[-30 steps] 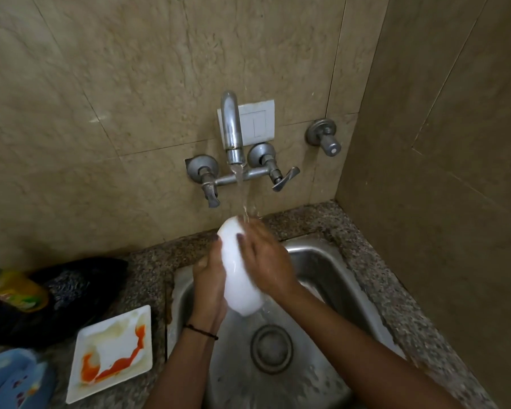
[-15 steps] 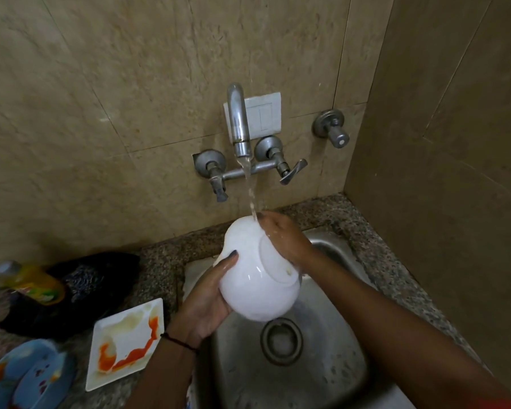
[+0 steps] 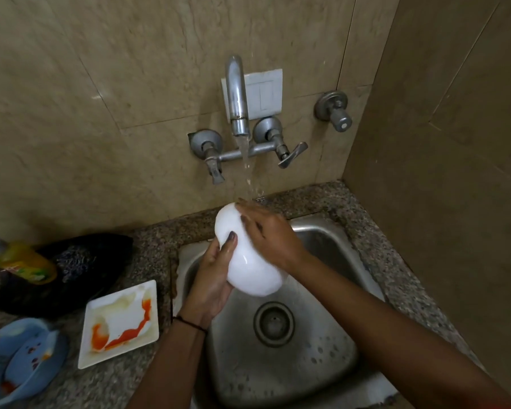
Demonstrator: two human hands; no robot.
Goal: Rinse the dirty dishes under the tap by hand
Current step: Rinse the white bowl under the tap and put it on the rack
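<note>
A white bowl (image 3: pixel 248 270) is held on edge over the steel sink (image 3: pixel 331 246), its outside facing me. My left hand (image 3: pixel 213 276) grips it from the left, thumb curled over its outer wall. My right hand (image 3: pixel 269 234) lies flat on the bowl's upper right side with fingers spread. Water runs from the wall tap (image 3: pixel 238 104) onto my right fingers and the bowl's top. A white square plate (image 3: pixel 121 320) smeared with red sauce lies on the counter left of the sink.
Blue dishes (image 3: pixel 18 358) with food stains sit at the lower left. A yellow bottle (image 3: pixel 24 262) lies on a dark cloth (image 3: pixel 80 261) behind the plate. The granite counter (image 3: pixel 401 287) meets a tiled corner on the right. The drain (image 3: pixel 274 323) is uncovered.
The bowl has turned from showing its base ring to showing its smooth side. My right hand moved from the rim onto the bowl's outer wall.
</note>
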